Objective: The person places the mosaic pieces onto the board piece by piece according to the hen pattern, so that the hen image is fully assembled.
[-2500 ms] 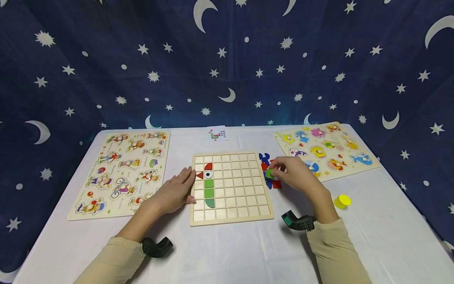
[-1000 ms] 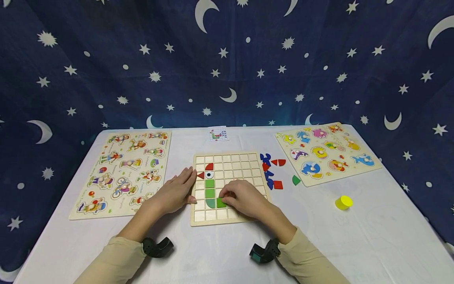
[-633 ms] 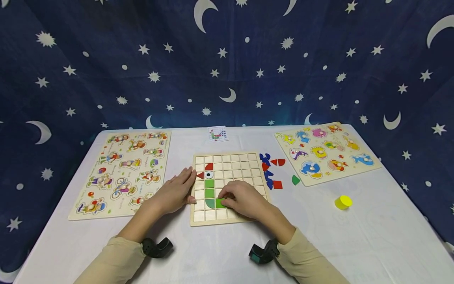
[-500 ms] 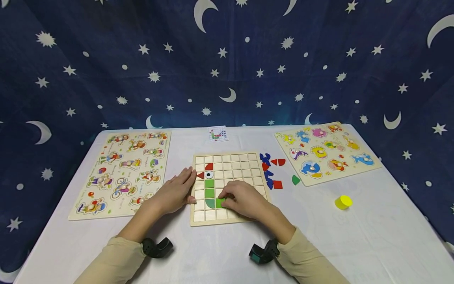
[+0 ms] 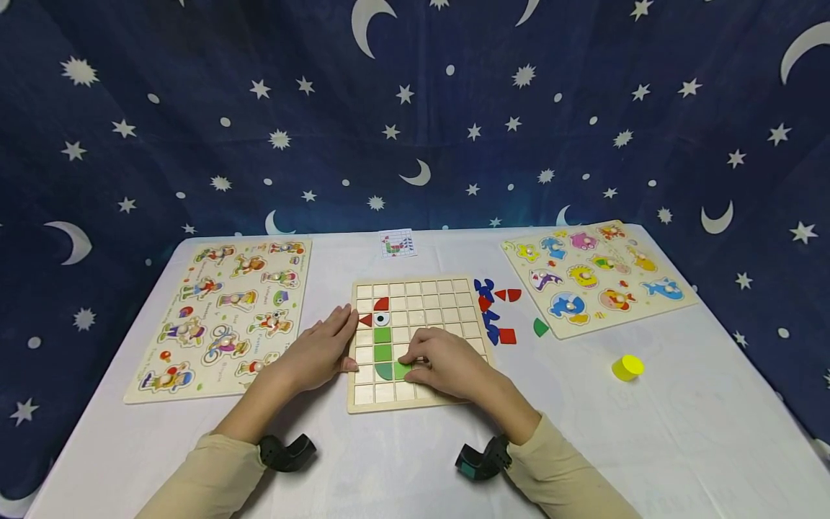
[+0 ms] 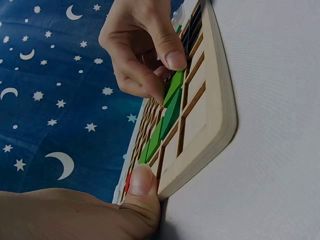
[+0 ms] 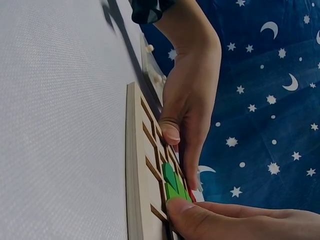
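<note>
A wooden grid board [image 5: 421, 288] lies mid-table with red, green and eye pieces in its left columns. My right hand [image 5: 408, 366] pinches a green square piece [image 5: 402, 370] at a lower cell, beside a dark green rounded piece [image 5: 384, 372]. In the left wrist view the green square piece [image 6: 174, 86] is tilted, one edge raised, between thumb and finger over the board [image 6: 212, 115]. My left hand [image 5: 342, 340] rests flat against the board's left edge, its thumb [image 6: 141, 181] on the rim. In the right wrist view the green piece [image 7: 175, 189] shows by my thumb.
Loose blue pieces [image 5: 486, 290], red pieces [image 5: 509, 295] and a green piece [image 5: 541, 328] lie right of the board. A yellow cup [image 5: 625, 367] stands further right. Peg puzzles [image 5: 227, 310] [image 5: 593, 274] flank the board. A small pattern card [image 5: 398, 244] lies behind it.
My right hand brought the green square from the loose pile on the right to the board's lower left; over the last second it has barely shifted. The left hand stayed put.
</note>
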`<state>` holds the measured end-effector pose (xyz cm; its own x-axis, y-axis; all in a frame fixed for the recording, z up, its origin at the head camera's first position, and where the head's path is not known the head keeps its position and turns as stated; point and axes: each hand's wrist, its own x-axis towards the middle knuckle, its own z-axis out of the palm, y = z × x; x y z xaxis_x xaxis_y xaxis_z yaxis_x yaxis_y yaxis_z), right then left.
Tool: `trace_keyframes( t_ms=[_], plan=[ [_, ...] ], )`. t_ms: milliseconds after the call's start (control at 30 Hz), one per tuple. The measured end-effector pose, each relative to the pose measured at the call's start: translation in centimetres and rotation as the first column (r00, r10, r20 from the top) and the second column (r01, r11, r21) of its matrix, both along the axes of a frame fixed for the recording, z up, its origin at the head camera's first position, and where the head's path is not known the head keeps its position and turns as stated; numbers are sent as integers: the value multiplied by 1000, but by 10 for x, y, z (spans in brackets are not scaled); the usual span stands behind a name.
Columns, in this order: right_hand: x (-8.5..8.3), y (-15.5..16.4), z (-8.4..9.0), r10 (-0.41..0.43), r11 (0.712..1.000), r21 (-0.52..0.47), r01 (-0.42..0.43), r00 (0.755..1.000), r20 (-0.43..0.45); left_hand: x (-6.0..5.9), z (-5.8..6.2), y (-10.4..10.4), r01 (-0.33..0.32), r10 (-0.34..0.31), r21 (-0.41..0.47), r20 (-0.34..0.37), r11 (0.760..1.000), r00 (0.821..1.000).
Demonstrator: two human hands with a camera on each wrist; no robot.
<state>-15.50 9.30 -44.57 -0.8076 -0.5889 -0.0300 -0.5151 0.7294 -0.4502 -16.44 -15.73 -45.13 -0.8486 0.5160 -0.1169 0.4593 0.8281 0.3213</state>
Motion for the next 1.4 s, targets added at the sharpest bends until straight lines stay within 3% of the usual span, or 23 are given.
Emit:
trace_keyframes(
  t_ms=[567,733,933,1133,1400],
  plan=[
    [-2,3,3,60,998,5,-60,997,-53,0,3,0,-7,7,-2,9,1000,1000],
    [-11,19,8,9,1000,-30,-8,1000,17,1,4,1,-12,12,-2,19,1000,1000],
    [-33,70,20,-108,993,-34,110,993,53,2,5,2,-10,10,1,25,1000,1000],
    [-45,136,29,-304,950,98,296,949,83,2,6,2,-7,7,1,21,1000,1000],
    [-45,175,28,-424,901,183,393,885,193,2,6,2,-7,7,3,13,1000,1000]
  ],
)
